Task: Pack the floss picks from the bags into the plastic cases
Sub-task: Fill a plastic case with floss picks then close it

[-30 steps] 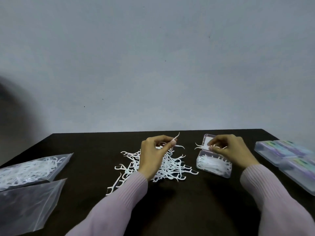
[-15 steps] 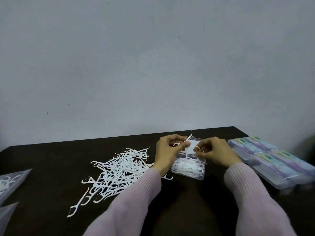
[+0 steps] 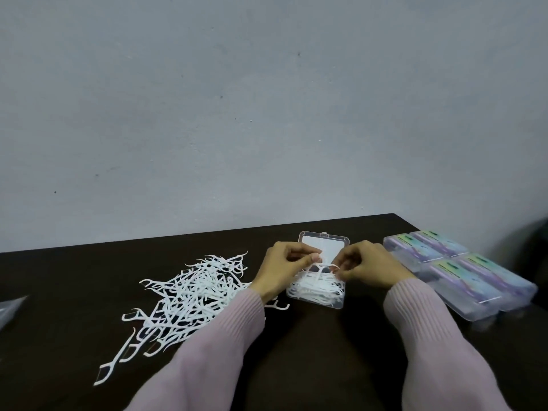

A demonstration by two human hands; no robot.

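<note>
An open clear plastic case (image 3: 338, 302) sits on the dark table, its lid (image 3: 324, 241) tipped back and its base holding several white floss picks. Just above the case, my left hand (image 3: 281, 269) and my right hand (image 3: 366, 266) meet with curled fingers. Both pinch white floss picks (image 3: 321, 266) over the case's base. A loose heap of floss picks (image 3: 192, 292) lies on the table to the left of my left hand. Which pick each finger holds is hard to make out.
Several closed cases with purple and green labels (image 3: 462, 277) are lined up at the right side of the table (image 3: 311, 351). A corner of a clear bag (image 3: 9, 307) shows at the left edge. The grey wall stands right behind the table's far edge.
My left hand carried a pick from the heap to the case, where both hands now meet. The view has swung right, so the bags have nearly left the frame.
</note>
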